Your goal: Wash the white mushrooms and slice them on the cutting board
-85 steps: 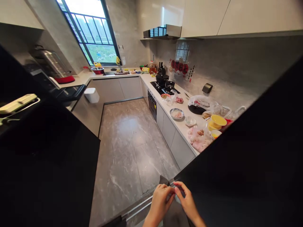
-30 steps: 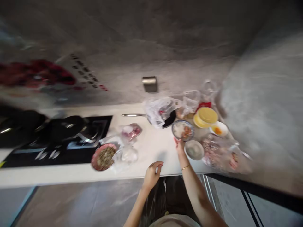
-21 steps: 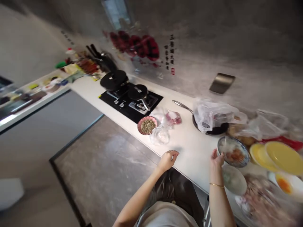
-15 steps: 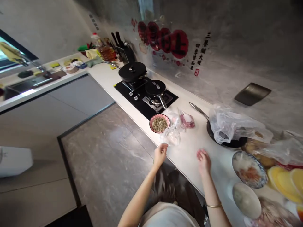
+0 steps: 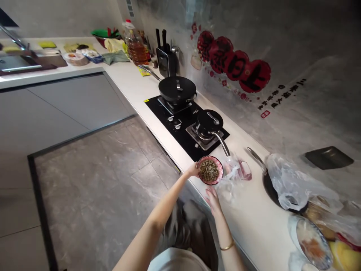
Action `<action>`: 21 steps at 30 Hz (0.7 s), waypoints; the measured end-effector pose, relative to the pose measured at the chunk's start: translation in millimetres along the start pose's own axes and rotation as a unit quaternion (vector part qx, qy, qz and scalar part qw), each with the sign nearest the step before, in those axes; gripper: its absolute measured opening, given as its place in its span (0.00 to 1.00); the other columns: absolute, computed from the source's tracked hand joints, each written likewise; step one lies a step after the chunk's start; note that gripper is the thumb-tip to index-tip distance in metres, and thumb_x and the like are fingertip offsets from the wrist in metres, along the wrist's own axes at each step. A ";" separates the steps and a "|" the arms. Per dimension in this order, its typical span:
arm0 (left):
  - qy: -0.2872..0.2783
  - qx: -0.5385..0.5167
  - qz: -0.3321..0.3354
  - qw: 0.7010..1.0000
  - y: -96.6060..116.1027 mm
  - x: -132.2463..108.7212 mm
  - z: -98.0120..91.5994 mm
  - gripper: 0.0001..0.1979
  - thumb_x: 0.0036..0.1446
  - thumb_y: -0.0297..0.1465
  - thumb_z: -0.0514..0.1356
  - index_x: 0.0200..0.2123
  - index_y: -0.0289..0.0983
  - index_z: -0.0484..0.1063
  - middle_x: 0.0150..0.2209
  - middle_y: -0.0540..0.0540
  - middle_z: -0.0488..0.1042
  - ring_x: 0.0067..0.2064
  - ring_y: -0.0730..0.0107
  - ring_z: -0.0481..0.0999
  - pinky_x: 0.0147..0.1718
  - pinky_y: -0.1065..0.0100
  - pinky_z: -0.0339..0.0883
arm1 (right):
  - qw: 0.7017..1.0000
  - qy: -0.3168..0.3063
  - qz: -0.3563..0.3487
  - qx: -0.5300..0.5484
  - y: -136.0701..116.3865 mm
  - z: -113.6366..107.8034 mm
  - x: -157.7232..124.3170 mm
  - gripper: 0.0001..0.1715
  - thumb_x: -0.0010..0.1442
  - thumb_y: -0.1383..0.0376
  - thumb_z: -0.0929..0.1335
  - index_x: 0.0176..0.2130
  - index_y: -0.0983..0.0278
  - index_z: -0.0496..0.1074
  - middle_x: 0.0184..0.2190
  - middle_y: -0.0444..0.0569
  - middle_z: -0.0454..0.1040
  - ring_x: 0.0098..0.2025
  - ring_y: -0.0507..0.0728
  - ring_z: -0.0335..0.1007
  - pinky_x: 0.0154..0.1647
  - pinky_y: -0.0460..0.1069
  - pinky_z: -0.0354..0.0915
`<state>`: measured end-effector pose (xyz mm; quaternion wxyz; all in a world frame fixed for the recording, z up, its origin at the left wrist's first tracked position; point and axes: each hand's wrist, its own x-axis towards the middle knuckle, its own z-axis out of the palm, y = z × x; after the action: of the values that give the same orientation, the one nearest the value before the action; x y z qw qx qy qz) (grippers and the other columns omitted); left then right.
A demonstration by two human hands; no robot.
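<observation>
My left hand grips the left rim of a pink patterned bowl with a dark edge, at the counter's front edge by the stove. Small greenish-brown pieces fill the bowl. Just below it is my right hand, fingers stretched out and holding nothing; whether it touches the bowl I cannot tell. Right of the bowl lie a crumpled clear plastic bag and a clear bag of pinkish-red food.
On the black gas stove stand a large lidded pan and a small lidded pot, its handle pointing toward the bowl. Farther right, plastic bags cover a frying pan. An oval dish stands nearer.
My left hand has moved up to the bowl and taken its rim. My right hand has come left across the counter toward the bowl. The view has turned.
</observation>
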<state>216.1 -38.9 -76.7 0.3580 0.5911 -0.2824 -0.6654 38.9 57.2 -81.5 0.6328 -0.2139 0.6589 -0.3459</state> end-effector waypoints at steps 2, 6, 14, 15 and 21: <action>-0.002 -0.008 -0.005 1.000 2.1 -8.6 -11.5 0.25 0.45 0.25 0.62 0.48 0.33 0.60 0.29 0.49 0.73 0.21 0.74 0.72 0.22 0.67 0.72 | 0.999 0.032 -0.019 0.000 -1.6 -9.4 2.7 0.23 0.42 0.60 0.72 0.41 0.55 0.69 0.40 0.45 0.75 0.48 0.58 0.70 0.43 0.54 0.69; 0.010 -0.079 0.030 0.996 10.9 -43.3 -61.2 0.30 0.45 0.27 0.61 0.52 0.36 0.55 0.41 0.43 0.73 0.30 0.71 0.75 0.23 0.70 0.72 | 0.998 -0.057 0.032 -0.009 -27.1 3.0 -10.7 0.34 0.47 0.50 0.70 0.52 0.54 0.64 0.42 0.48 0.76 0.46 0.60 0.73 0.45 0.58 0.69; 0.160 -0.233 0.105 0.954 49.7 -139.3 -217.8 0.38 0.44 0.25 0.55 0.61 0.42 0.50 0.52 0.43 0.69 0.40 0.65 0.75 0.28 0.71 0.73 | 0.937 -0.341 -0.036 -0.066 -120.1 238.8 -15.1 0.41 0.53 0.53 0.69 0.62 0.46 0.51 0.60 0.45 0.61 0.57 0.59 0.64 0.50 0.56 0.67; 0.190 -0.240 0.114 0.945 52.7 -148.1 -241.7 0.39 0.45 0.25 0.54 0.62 0.43 0.49 0.53 0.42 0.68 0.41 0.65 0.74 0.29 0.71 0.73 | 0.926 -0.366 -0.035 -0.092 -122.0 277.6 -12.0 0.41 0.52 0.54 0.70 0.62 0.48 0.53 0.60 0.46 0.62 0.57 0.60 0.64 0.50 0.56 0.67; 0.345 -0.260 0.187 0.882 60.8 -181.8 -414.6 0.34 0.48 0.27 0.51 0.61 0.42 0.51 0.53 0.43 0.69 0.42 0.66 0.74 0.32 0.70 0.73 | 0.870 -0.460 -0.050 -0.170 -85.4 511.3 -12.0 0.41 0.51 0.56 0.70 0.61 0.51 0.55 0.58 0.45 0.65 0.58 0.60 0.62 0.54 0.55 0.64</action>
<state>642.8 92.5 19.5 0.6917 0.6049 -0.0630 -0.3895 529.0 -86.0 9.3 0.8002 -0.4853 0.3304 -0.1222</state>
